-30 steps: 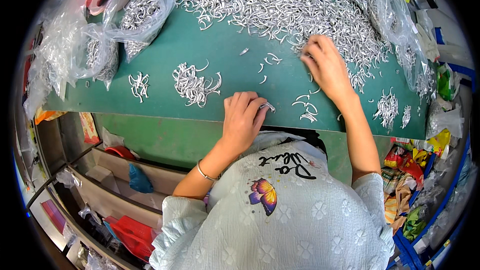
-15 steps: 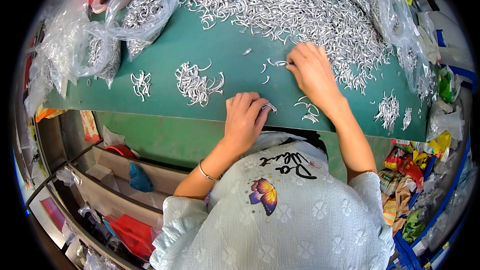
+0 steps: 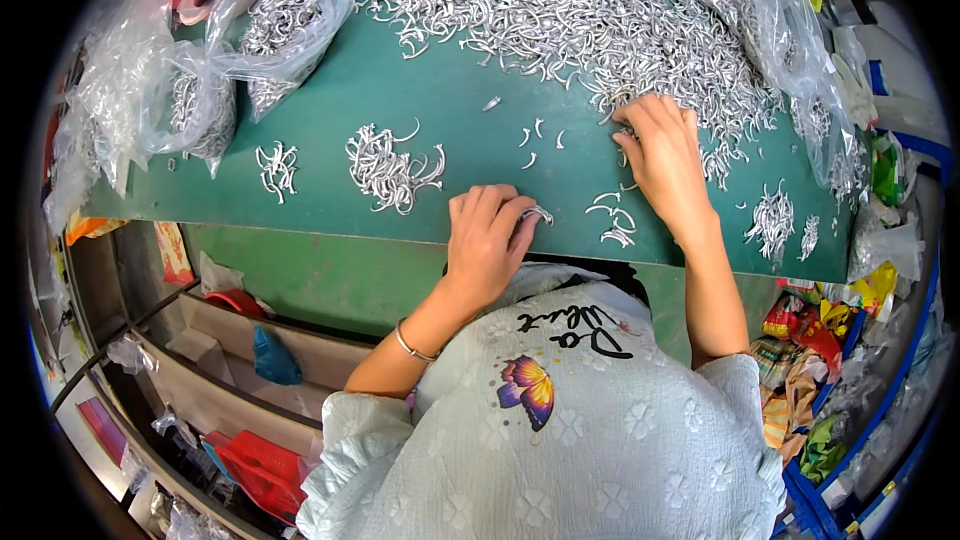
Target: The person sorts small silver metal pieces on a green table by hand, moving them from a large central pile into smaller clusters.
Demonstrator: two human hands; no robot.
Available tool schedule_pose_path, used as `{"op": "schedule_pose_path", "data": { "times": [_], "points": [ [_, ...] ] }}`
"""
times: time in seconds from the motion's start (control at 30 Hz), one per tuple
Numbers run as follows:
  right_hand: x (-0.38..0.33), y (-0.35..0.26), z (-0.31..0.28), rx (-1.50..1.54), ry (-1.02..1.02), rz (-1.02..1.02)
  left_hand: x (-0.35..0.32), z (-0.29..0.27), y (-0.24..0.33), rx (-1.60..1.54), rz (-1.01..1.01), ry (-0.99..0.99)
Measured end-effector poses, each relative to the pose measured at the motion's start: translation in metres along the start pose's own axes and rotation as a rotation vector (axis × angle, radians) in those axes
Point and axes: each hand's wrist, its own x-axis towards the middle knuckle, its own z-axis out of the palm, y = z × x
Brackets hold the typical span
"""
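Observation:
My left hand [image 3: 487, 240] rests at the near edge of the green table [image 3: 330, 170]. Its fingers are closed, and a few silver curved metal pieces [image 3: 540, 214] poke out between thumb and forefinger. Farther right, my right hand [image 3: 662, 155] is at the near fringe of a large heap of silver curved metal pieces [image 3: 560, 10]. Its fingers are bent toward the thumb, and what lies between them is hard to make out. A few tiny loose bits [image 3: 532, 160] lie between the hands. Several curved pieces [image 3: 618, 230] form a small group below my right hand.
Left of my hands are a medium pile [image 3: 392, 168] and a smaller pile [image 3: 277, 168] of metal pieces. Clear plastic bags [image 3: 290, 30] of pieces stand at the far left. Two more small piles [image 3: 770, 220] lie at the right. A red basket [image 3: 262, 470] sits below, left.
My right hand has moved right, against the heap. Two small bits now lie where it held a curved piece. My left hand stays in place.

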Motion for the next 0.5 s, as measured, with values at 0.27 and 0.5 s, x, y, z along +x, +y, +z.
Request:
{"op": "schedule_pose_path", "data": {
  "times": [0.27,0.5],
  "points": [
    [0.007,-0.007,0.000,-0.043,0.034,-0.059,0.000,0.001,-0.001,0.001,0.005,0.008],
    [-0.006,-0.019,-0.003,0.022,-0.094,-0.088,0.001,0.000,-0.001,0.000,0.010,0.005]
  ]
}}
